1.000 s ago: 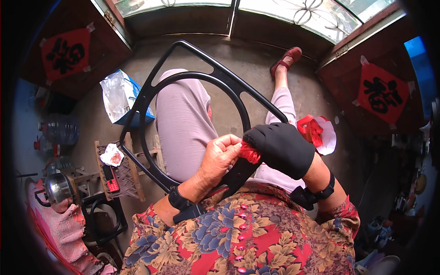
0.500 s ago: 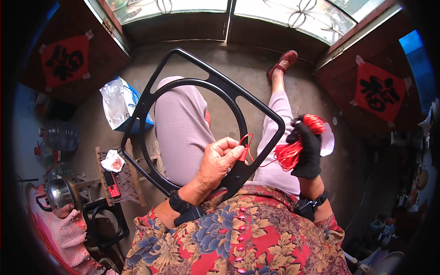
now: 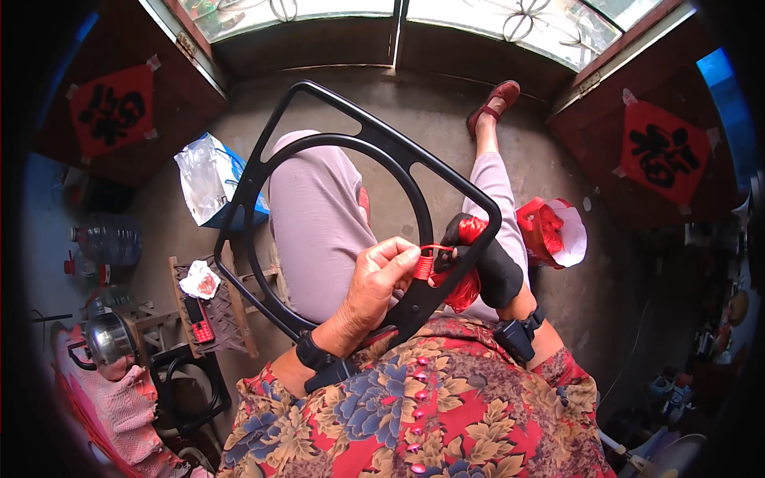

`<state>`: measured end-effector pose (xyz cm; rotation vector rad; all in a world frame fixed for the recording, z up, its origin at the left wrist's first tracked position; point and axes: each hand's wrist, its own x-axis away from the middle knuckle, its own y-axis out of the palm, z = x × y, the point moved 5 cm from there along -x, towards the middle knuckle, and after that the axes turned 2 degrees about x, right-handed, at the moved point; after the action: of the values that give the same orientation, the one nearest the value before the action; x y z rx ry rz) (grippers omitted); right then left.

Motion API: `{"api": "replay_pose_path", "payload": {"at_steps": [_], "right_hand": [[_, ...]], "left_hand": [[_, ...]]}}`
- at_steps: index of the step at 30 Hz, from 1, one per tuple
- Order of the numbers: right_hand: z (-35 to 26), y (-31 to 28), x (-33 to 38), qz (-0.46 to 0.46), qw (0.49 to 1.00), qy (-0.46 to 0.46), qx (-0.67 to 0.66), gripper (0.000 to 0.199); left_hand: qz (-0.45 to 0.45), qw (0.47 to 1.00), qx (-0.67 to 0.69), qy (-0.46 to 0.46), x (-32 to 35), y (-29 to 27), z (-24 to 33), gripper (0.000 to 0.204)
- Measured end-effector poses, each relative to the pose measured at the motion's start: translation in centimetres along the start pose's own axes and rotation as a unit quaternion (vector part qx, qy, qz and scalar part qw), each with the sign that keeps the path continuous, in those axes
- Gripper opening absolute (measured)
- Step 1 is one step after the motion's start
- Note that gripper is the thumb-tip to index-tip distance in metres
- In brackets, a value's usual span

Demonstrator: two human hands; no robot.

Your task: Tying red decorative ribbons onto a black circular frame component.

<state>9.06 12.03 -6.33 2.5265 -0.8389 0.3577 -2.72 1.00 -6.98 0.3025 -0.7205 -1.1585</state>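
Observation:
Across my lap leans a black frame (image 3: 396, 143), squarish outside with a round ring inside. Red cord (image 3: 425, 266) is wound in tight coils around the ring's right side. My left hand (image 3: 374, 279), bare, pinches the cord at the coils with thumb and forefinger. My right hand (image 3: 496, 267), in a black glove, is behind the frame's right corner, closed on a hank of red cord (image 3: 464, 291). Part of that hank also shows above the glove. The frame bar covers some of the right fingers.
A red bag with a white inside (image 3: 567, 235) stands on the floor beyond my right hand. A blue and white bag (image 3: 209, 179) is at left. Nearer, a wooden stool (image 3: 227, 311) bears a red phone (image 3: 201, 323) and crumpled tissue. A metal pot (image 3: 110, 341) stands far left.
My right hand has moved left with the hank, from outside the frame to behind its right corner by the coils. The red bag has come into fuller view. My left hand stays pinching.

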Motion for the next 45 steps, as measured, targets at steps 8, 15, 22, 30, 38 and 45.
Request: {"api": "replay_pose_path", "payload": {"at_steps": [8,15,22,30,38,45], "right_hand": [[0.2,-0.7,1.2,0.001,1.0,-0.004,0.016,0.022],[2.1,-2.2,1.3,0.02,0.999,0.039,0.008,0.02],[1.0,-2.3,0.6,0.097,0.984,0.037,-0.144,0.025],[-0.6,-2.3,-4.0,0.162,0.874,-0.303,0.343,0.031],[5.2,1.1,-6.9,-0.097,0.982,-0.007,-0.163,0.042],[1.0,2.4,-1.6,-0.044,0.967,0.05,-0.246,0.061]], "left_hand": [[-0.008,1.0,0.008,0.005,-0.1,-0.1,-0.1,0.017],[-0.018,1.0,-0.006,-0.011,-0.3,0.0,-0.2,0.013],[-0.036,0.999,0.017,-0.036,-0.8,-0.5,-1.0,0.013],[-0.061,0.993,0.048,-0.091,-0.7,0.2,-1.7,0.019],[0.037,0.991,0.118,-0.05,0.3,-0.9,-3.1,0.023],[-0.037,0.999,-0.014,-0.006,-0.4,0.4,-1.4,0.018]]}}
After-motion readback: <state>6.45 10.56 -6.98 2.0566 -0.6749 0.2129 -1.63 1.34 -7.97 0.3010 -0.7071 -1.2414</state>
